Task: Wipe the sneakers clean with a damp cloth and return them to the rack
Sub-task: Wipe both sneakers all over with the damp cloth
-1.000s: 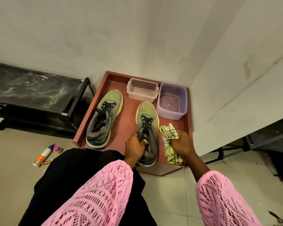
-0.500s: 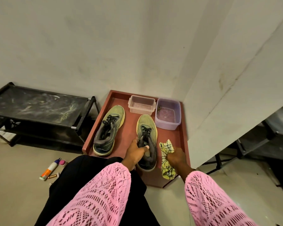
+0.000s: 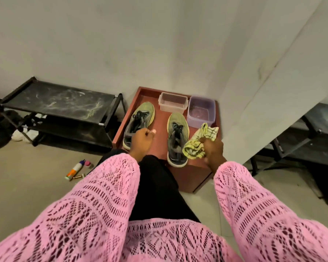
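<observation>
Cloth (image 3: 199, 143) bunched in our right hand (image 3: 213, 148), ready for wiping. Left hand (image 3: 142, 141), fingers loosely curled, empty, over left sneaker (image 3: 138, 125), lower centre; pickup likely next.

A reddish tray (image 3: 119, 129) on the floor (image 3: 27, 176) holds two sneakers (image 3: 140, 118) and two plastic tubs (image 3: 173, 102).

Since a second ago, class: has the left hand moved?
Yes. The left hand has left the right sneaker and moved left across the tray to the left sneaker.
</observation>
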